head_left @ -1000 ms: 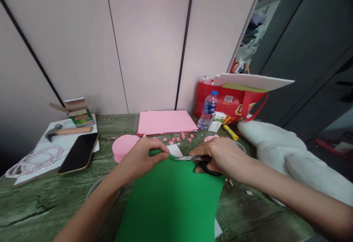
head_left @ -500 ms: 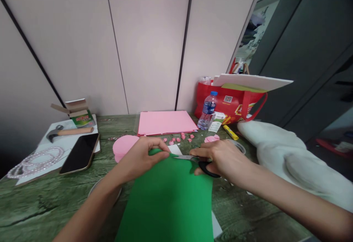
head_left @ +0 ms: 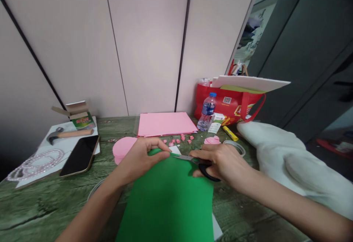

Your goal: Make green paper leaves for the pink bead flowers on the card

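A large sheet of green paper (head_left: 171,198) lies in front of me, its far edge raised. My left hand (head_left: 150,152) pinches that far edge between thumb and fingers. Black-handled scissors (head_left: 206,171) are in my right hand (head_left: 223,161), fingers through the handles. Their blades point left along the sheet's top edge, the tips close to my left thumb. Part of a white sheet (head_left: 217,228) shows from beneath the green paper. Just beyond my hands are several small pink pieces (head_left: 182,137) and a stack of pink paper circles (head_left: 124,148).
Pink sheets (head_left: 167,123) lie at the back by the cabinet. On the right are a water bottle (head_left: 207,112), a small carton (head_left: 216,123), a yellow glue stick (head_left: 230,133), a red bag (head_left: 234,104) and a white plush thing (head_left: 286,154). A phone (head_left: 79,155) and hammer (head_left: 68,134) lie left.
The scissors and my right hand have shifted very slightly. My left hand keeps its pinch on the green paper, and the view has tilted a little.
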Demonstrator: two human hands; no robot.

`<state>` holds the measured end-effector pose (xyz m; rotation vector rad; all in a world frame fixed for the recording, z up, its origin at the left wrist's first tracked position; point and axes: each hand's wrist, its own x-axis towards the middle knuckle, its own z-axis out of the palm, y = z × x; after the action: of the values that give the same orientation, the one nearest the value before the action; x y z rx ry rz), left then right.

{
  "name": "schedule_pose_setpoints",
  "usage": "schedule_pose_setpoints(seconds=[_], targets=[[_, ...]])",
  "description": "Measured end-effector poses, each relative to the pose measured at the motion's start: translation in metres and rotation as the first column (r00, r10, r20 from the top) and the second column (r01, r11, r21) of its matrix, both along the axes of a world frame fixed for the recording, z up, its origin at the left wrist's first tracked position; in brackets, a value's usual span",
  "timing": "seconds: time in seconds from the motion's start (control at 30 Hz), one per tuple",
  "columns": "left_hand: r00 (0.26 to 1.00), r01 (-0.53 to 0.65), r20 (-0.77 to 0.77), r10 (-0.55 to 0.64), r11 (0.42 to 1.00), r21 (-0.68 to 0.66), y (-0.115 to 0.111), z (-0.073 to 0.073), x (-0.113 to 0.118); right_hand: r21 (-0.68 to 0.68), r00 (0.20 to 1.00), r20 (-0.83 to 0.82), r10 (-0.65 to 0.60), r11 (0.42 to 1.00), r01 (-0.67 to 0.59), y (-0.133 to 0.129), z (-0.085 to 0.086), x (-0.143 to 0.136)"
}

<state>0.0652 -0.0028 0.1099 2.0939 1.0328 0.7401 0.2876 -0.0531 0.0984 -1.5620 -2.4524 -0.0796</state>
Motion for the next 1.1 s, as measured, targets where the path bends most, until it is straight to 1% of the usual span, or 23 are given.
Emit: schedule_pose_setpoints(seconds=[0.23, 0.37, 0.6, 0.77, 0.93, 1.1], targets=[[0.999, 0.001, 0.038, 0.002, 0.998, -0.055, 0.0, -0.002, 0.0, 0.006, 1.0, -0.023, 0.003, 1.0, -0.003, -0.003, -0.004, 0.002], [0.996, 0.021, 0.084, -0.012, 0.994, -0.109, 0.0, -0.002, 0.0, 0.062, 0.998, -0.049, 0.025, 0.998, -0.022, -0.003, -0.011, 0.004], [0.986, 0.029, 0.168, 0.01, 0.973, -0.23, -0.002, 0.001, 0.002, 0.137, 1.0, -0.01, -0.026, 0.99, 0.027, -0.006, -0.019, 0.005], [0.983, 0.034, 0.181, 0.008, 0.973, -0.229, -0.004, 0.004, 0.003, 0.222, 1.0, -0.014, -0.024, 0.975, 0.027, -0.007, -0.024, 0.004], [0.979, 0.049, 0.203, -0.003, 0.974, -0.22, -0.005, 0.004, 0.001, 0.296, 0.998, 0.017, -0.058, 0.954, 0.05, -0.008, -0.029, 0.002], [0.974, 0.058, 0.226, -0.011, 0.977, -0.203, -0.006, 0.003, 0.002, 0.328, 0.994, -0.074, -0.083, 0.939, 0.103, -0.01, -0.031, -0.002]])
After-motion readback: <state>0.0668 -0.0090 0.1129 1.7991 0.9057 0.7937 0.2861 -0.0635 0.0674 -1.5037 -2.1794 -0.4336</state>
